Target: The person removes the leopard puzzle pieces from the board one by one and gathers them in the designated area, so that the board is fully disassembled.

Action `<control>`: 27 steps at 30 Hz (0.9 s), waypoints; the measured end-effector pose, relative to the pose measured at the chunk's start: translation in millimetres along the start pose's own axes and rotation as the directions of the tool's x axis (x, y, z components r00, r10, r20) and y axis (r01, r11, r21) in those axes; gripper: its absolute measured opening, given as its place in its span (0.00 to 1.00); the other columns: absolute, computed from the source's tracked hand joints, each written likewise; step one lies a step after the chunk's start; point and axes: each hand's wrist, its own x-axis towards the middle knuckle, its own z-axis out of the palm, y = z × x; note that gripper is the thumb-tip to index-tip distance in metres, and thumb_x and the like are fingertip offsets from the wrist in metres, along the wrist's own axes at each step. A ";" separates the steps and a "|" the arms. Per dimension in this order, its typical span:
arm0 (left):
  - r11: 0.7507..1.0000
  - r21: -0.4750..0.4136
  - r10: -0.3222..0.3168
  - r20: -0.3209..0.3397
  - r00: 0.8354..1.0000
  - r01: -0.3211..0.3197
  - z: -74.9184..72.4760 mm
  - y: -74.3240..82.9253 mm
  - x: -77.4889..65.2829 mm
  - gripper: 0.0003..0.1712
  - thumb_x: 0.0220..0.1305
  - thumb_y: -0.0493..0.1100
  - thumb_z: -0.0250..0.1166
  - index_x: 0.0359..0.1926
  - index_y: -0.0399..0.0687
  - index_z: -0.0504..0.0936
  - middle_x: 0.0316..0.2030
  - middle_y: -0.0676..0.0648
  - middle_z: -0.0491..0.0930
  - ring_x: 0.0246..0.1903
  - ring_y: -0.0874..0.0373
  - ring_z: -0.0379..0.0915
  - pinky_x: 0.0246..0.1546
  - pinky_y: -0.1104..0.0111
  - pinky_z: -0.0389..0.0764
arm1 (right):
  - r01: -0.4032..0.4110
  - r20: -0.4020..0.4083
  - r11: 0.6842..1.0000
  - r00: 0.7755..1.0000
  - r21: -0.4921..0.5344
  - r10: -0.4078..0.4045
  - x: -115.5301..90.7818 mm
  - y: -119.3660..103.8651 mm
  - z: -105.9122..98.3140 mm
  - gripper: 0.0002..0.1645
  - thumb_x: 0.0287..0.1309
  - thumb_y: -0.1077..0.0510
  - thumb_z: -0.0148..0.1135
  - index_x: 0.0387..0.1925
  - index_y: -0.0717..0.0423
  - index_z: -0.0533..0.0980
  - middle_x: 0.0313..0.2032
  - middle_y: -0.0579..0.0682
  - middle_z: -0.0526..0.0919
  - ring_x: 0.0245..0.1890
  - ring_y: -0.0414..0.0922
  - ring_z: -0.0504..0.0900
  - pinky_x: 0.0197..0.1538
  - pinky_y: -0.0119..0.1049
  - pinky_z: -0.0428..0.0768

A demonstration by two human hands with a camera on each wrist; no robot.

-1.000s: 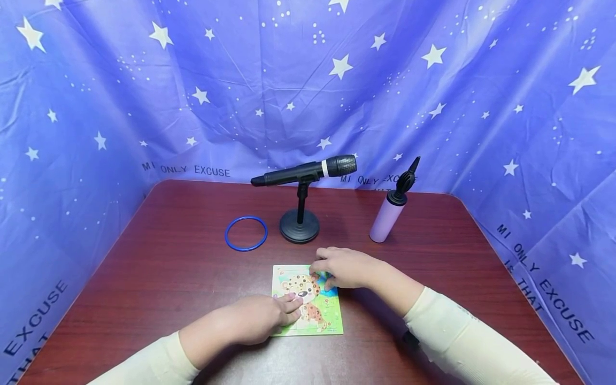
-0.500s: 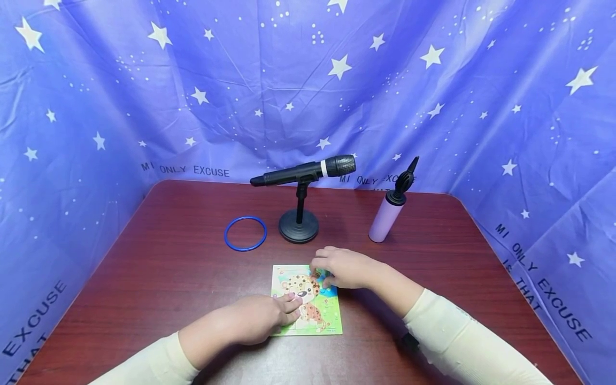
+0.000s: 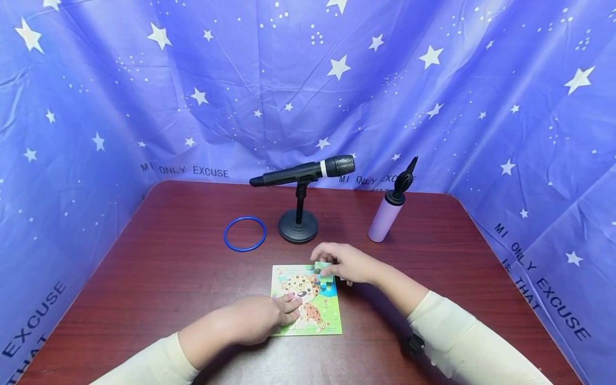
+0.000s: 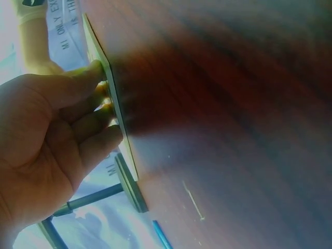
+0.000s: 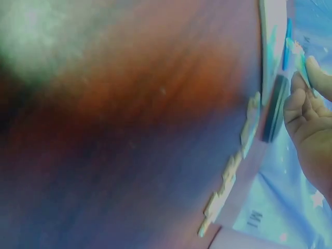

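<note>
Over the board, far right, the right hand pinched a piece (the left hand, outstretched, touched the board's left).

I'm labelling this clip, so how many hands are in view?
2: the left hand rests on the puzzle board; the right hand pinches a puzzle piece at the board's far right corner.

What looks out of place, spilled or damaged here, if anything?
Nothing plainly stands out; no spill or damage shows. The untidiest spot is the loose puzzle pieces on the table beside the puzzle board, in the right wrist view, lying unevenly and unfitted, while the right hand pinches another piece.
</note>
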 end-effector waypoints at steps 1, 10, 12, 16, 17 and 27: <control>1.000 0.000 0.001 -0.002 1.000 -0.001 0.1 -0.1 0.1 0.29 0.65 0.39 0.61 0.66 0.58 0.74 0.70 0.54 0.65 0.69 0.59 0.62 0.60 0.66 0.76 | -0.025 -0.015 1.000 1.000 0.019 0.025 -1.0 0.6 -2.8 0.15 0.61 0.58 0.66 0.48 0.45 0.76 0.39 0.43 0.80 0.30 0.42 0.79 0.31 0.34 0.81; 1.000 0.003 0.004 -0.014 1.000 -0.004 1.2 -0.5 0.3 0.28 0.65 0.38 0.60 0.66 0.57 0.75 0.70 0.54 0.66 0.69 0.59 0.62 0.59 0.65 0.76 | -0.082 -0.113 0.994 0.990 0.066 0.089 -22.1 19.0 -38.2 0.10 0.62 0.59 0.65 0.44 0.45 0.76 0.35 0.43 0.81 0.33 0.42 0.78 0.36 0.33 0.78; 1.000 0.001 0.002 -0.015 1.000 -0.002 1.5 -0.6 0.3 0.28 0.65 0.38 0.60 0.66 0.57 0.75 0.70 0.54 0.66 0.69 0.59 0.62 0.59 0.65 0.76 | -0.100 -0.115 0.992 0.987 0.078 0.108 -29.3 24.5 -46.1 0.09 0.62 0.59 0.64 0.43 0.47 0.77 0.34 0.45 0.81 0.30 0.44 0.78 0.32 0.33 0.78; 1.000 -0.004 -0.001 -0.014 1.000 0.001 1.2 -0.7 0.0 0.28 0.65 0.38 0.60 0.66 0.57 0.75 0.70 0.54 0.66 0.69 0.59 0.62 0.61 0.65 0.75 | -0.145 -0.090 0.984 0.984 0.101 0.154 -46.1 37.8 -59.2 0.08 0.62 0.60 0.64 0.43 0.51 0.77 0.33 0.48 0.80 0.28 0.48 0.77 0.30 0.33 0.77; 1.000 -0.007 -0.001 -0.014 1.000 0.001 0.9 -0.6 -0.1 0.28 0.65 0.38 0.60 0.66 0.57 0.75 0.70 0.54 0.66 0.69 0.59 0.62 0.61 0.65 0.75 | -0.154 -0.080 0.982 0.983 0.105 0.163 -50.5 42.1 -61.9 0.08 0.62 0.60 0.64 0.42 0.53 0.76 0.33 0.49 0.79 0.28 0.48 0.76 0.29 0.33 0.76; 1.000 -0.027 -0.003 -0.014 1.000 0.003 -1.5 0.0 -1.2 0.26 0.67 0.39 0.59 0.65 0.56 0.75 0.70 0.53 0.66 0.69 0.59 0.62 0.63 0.65 0.73 | -0.245 0.010 0.962 0.969 0.123 0.245 -81.5 70.8 -73.2 0.06 0.62 0.62 0.62 0.41 0.57 0.75 0.32 0.51 0.78 0.26 0.42 0.74 0.27 0.32 0.73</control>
